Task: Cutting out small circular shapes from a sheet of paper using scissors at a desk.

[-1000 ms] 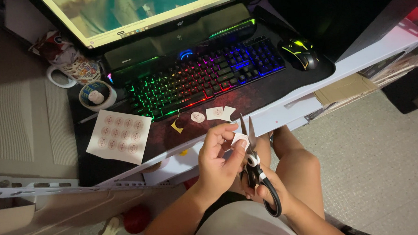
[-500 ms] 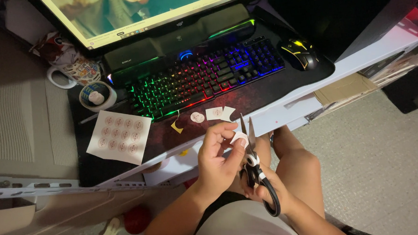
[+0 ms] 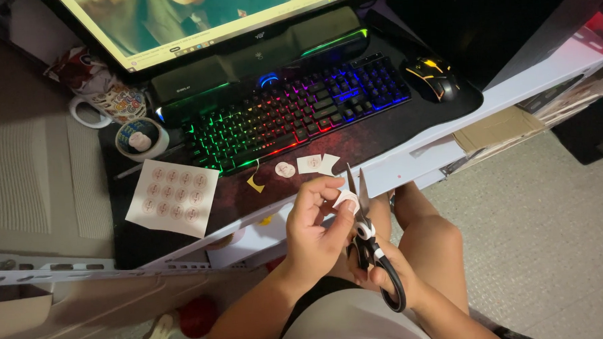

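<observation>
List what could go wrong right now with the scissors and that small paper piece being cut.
1. The left hand pinches the small paper piece right beside the open blades of the scissors; a fingertip could get nicked.
2. The cutting happens off the desk edge, above the lap, so trimmings or the piece itself may drop to the floor.
3. The room looks dim, lit mostly by the keyboard, so the cut line may be hard to follow.

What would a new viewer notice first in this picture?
First, the rainbow-lit keyboard glowing on the dark desk below the monitor. Next, nearer the camera, the left hand pinches a small paper piece between the blades of black scissors held by the right hand.
</observation>
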